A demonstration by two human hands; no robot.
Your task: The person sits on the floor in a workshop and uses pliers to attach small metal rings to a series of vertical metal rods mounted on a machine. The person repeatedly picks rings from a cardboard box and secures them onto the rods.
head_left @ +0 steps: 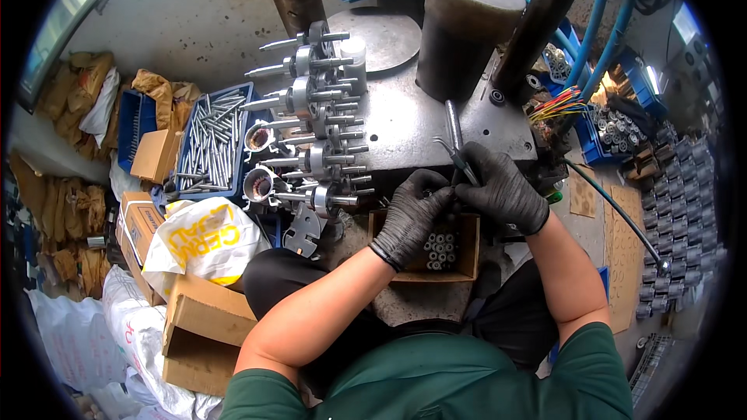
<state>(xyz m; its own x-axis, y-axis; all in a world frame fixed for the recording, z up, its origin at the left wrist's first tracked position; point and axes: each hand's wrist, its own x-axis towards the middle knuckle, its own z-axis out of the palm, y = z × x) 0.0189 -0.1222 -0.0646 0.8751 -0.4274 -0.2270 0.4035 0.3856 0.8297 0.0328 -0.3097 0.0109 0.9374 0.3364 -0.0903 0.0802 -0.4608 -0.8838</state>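
Both my hands wear dark grey gloves and meet just in front of the steel press plate (pixel 397 120). My right hand (pixel 502 187) is closed round a slim hand tool (pixel 464 165) with a thin, bent metal tip pointing away from me. Just beyond that tip, a shiny steel rod (pixel 452 120) reaches toward the press column. My left hand (pixel 411 214) is closed, thumb and fingers pinched together beside the right fingertips; what they hold is hidden. Below my hands, a cardboard box (pixel 464 253) contains several small ring-ended metal parts (pixel 440 250).
Several shafts with round rotors (pixel 311 157) stand in a row along the plate's left side. A blue bin of steel shafts (pixel 212 140) lies farther left. The thick press cylinder (pixel 467 31) rises behind the plate. Stacked metal parts (pixel 685 218) and a hose (pixel 618 206) are at right.
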